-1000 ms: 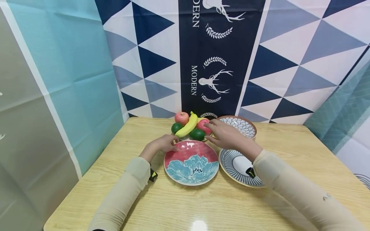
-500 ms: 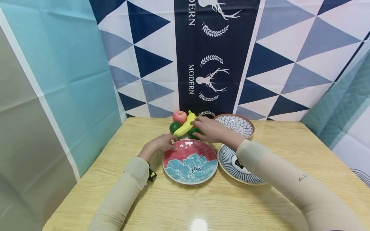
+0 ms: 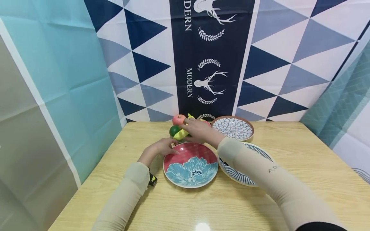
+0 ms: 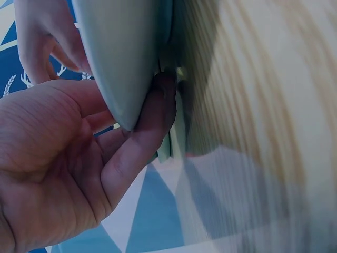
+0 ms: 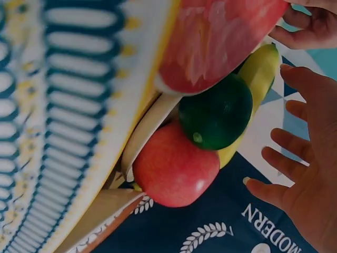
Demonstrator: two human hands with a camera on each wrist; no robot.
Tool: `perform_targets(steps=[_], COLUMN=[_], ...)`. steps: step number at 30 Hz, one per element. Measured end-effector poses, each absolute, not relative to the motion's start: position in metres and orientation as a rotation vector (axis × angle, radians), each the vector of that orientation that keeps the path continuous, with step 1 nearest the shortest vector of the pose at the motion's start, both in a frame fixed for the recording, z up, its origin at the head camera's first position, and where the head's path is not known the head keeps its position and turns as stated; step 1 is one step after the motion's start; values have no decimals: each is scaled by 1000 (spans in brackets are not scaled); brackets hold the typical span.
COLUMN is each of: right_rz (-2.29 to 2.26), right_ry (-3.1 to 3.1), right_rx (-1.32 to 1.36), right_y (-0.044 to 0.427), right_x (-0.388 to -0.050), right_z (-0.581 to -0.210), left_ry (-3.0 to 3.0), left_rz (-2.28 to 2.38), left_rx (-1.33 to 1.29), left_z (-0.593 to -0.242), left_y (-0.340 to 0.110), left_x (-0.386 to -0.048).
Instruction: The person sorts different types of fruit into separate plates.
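While the left hand (image 3: 160, 147) pinches the rim of the flowered plate (image 3: 190, 171), nearer the viewer than both hands, the right hand (image 3: 199, 130), its fingers loosely spread, hovers beside the banana (image 5: 260, 71) and a dark green fruit (image 5: 216, 113); contact cannot be told. Right of that hand stands a brown-rimmed plate (image 3: 232, 128); below its sleeve (image 3: 255, 166), a striped plate (image 3: 261, 150).

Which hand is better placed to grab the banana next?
Probably the right hand: it looks open and free, close to the banana. The left hand is occupied, gripping the rim of the flowered plate.
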State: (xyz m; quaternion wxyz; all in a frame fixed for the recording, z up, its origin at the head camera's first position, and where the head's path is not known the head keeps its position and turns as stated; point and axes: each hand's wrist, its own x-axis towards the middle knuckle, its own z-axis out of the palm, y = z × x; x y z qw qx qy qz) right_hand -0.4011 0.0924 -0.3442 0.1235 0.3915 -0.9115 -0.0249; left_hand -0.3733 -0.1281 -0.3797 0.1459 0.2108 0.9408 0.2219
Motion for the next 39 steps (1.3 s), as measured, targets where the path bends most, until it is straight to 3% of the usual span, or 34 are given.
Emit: perform_targets(steps=[39], right_rz=[-279], right_ry=[-2642], right_rx=[1246], right_y=[68], right_x=[-429], right_z=[-350], left_ry=[2705], left_rz=[655], left_rx=[623], left_z=[-381], left_y=[-128], left_x=[-373])
